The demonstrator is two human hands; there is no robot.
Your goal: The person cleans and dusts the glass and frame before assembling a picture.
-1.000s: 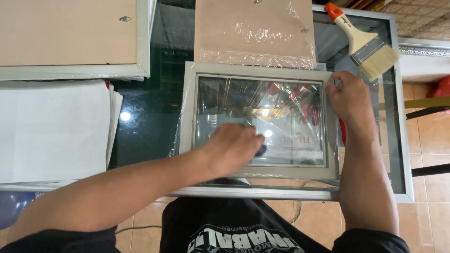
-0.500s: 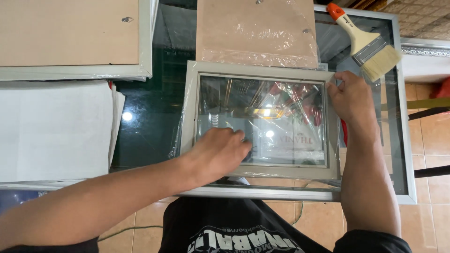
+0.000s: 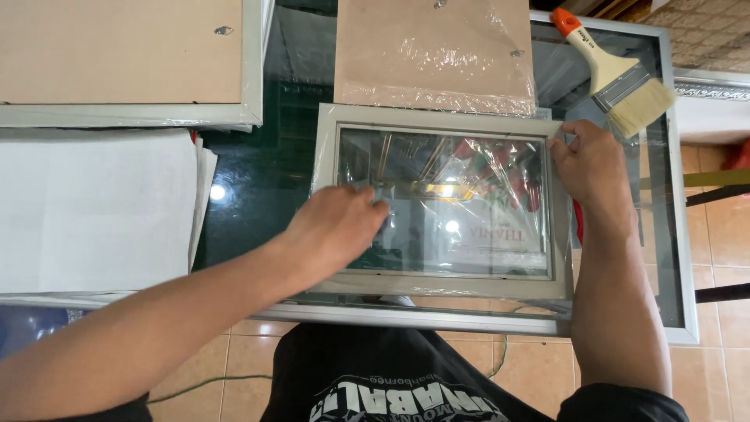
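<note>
— Head view: where's the picture frame [image 3: 437, 207]?
— Flat on the glass table [image 3: 266, 180], below the wrapped board [image 3: 437, 55].
— Hands?
— Left hand [image 3: 336, 227] pressed on its glass, fingers curled; right hand [image 3: 590, 164] pinches the frame's right edge, near the paintbrush [image 3: 617, 74].

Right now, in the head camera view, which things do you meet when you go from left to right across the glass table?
White paper sheets → left hand on the glass of the silver picture frame → right hand holding the frame's right edge → paintbrush with an orange-tipped handle.
</note>
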